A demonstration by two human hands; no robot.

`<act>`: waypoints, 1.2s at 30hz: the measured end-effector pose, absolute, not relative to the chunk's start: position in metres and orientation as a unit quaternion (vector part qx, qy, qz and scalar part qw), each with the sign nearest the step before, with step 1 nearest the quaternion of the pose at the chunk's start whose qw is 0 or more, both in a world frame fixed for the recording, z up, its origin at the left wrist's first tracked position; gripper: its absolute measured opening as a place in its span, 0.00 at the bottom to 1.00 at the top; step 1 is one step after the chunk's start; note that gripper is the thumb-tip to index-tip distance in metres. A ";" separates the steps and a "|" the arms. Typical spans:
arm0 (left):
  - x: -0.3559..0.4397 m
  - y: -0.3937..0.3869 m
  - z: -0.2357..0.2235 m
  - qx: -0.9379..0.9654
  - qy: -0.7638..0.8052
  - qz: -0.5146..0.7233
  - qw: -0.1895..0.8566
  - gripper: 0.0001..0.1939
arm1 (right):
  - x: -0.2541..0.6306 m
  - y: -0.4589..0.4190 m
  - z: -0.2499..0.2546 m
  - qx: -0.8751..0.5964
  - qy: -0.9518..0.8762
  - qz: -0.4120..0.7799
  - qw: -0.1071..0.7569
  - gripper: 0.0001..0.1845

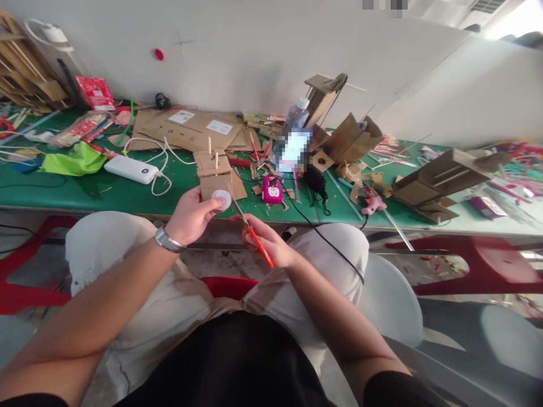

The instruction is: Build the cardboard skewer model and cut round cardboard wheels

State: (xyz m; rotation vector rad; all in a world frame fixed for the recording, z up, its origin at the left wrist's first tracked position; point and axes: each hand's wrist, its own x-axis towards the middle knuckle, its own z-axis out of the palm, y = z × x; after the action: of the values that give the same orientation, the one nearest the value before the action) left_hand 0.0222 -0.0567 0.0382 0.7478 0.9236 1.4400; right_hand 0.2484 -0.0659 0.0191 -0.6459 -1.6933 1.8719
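My left hand (192,216) is closed round a small white bottle cap (222,199), held up in front of the table edge. My right hand (265,240) grips a tool with an orange-red handle (259,247); its thin metal tip (238,210) points up towards the cap and ends just right of it. A metal watch (168,240) sits on my left wrist. Both hands hover above my knees, close to the green table (85,192).
A small cardboard block with wooden dowels (214,169) stands just behind the cap. Nearby lie a white power bank (131,169) with cable, a pink object (272,190), a plastic bottle (294,130), cardboard pieces, a pink glue gun (373,203) and red stools (479,265).
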 end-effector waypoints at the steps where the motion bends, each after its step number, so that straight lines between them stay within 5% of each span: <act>1: 0.022 -0.057 0.039 0.326 0.399 0.618 0.594 0.23 | 0.248 -0.067 0.020 -0.246 -0.627 0.690 0.265 0.32; 36: 0.002 -0.054 0.030 0.450 0.398 0.568 0.563 0.24 | 0.255 -0.066 0.028 -0.261 -0.668 0.652 0.246 0.32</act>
State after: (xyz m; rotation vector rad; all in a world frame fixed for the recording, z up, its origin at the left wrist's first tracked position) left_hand 0.0021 -0.0537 0.0302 1.0585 0.9372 1.3360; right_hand 0.2546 -0.0657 0.0277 -0.7130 -1.8228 1.7774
